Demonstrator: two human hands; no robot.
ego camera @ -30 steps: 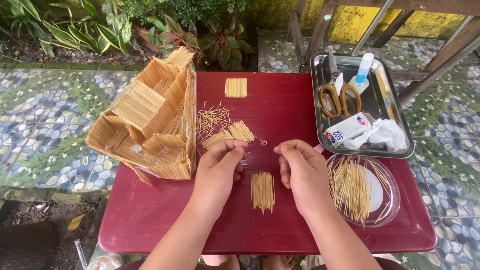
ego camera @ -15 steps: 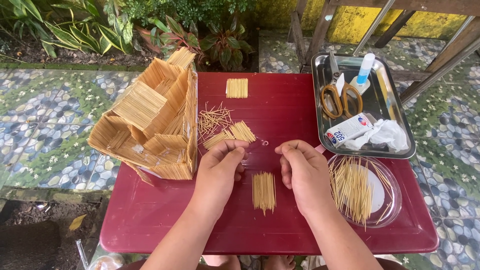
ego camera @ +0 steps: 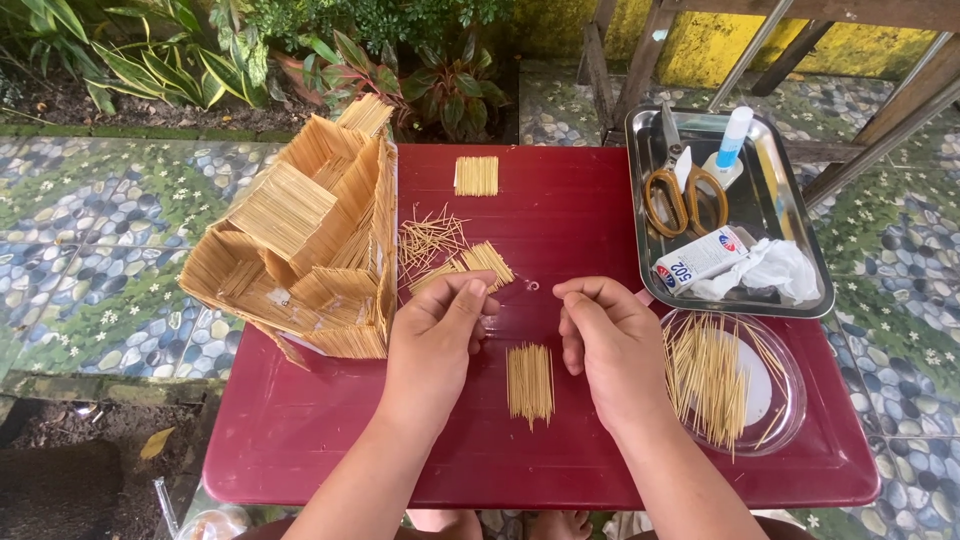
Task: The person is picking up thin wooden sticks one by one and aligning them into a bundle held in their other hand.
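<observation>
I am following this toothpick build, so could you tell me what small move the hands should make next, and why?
Probably lower both hands to the flat toothpick panel between them. The left hand and right hand hover curled just above the red table, apparently holding nothing large, and that panel is nearest; loose toothpicks fill the clear dish.

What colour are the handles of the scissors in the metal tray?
Orange-yellow handles on the scissors, clearest in the head view.

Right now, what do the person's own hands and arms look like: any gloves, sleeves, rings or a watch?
Both are bare. The left hand and right hand wear no gloves, and no rings show on the fingers in view. The forearms are uncovered down to the bottom edge of the picture: no sleeves, watch, bracelet or tape. Nails look short and unpainted. Nothing marks one arm apart from the other.
</observation>
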